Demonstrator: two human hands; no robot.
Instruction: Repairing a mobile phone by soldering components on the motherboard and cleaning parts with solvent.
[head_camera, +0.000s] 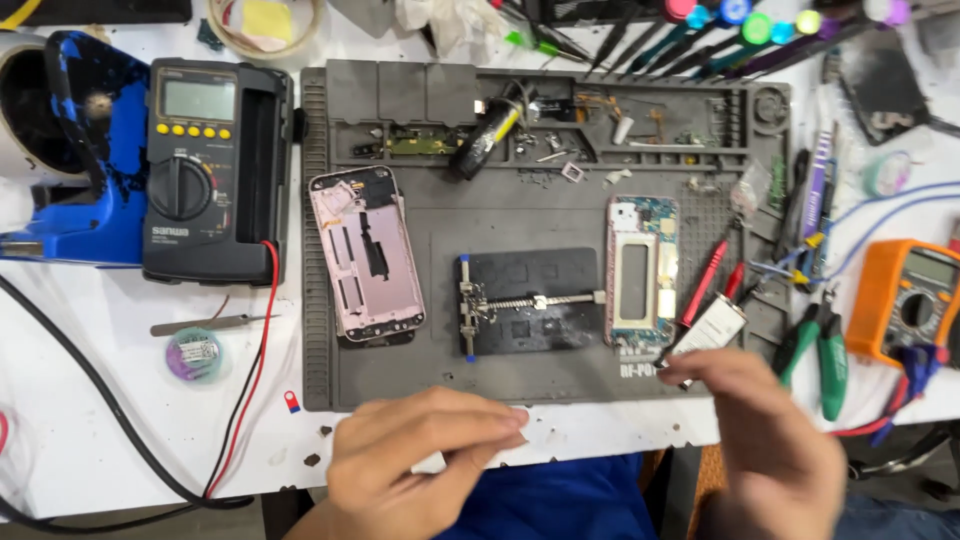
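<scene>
Two hands low at the mat's (400, 395) front edge: right hand (770, 440) pinches a small white flat part (712, 330) (blurred) just beside the open phone board (640, 270). Left hand (425, 450) rests flat, fingers together, holding nothing.

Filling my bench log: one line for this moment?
left hand: flat on mat edge | right hand: pinching small flat part | pink phone: untouched
</scene>
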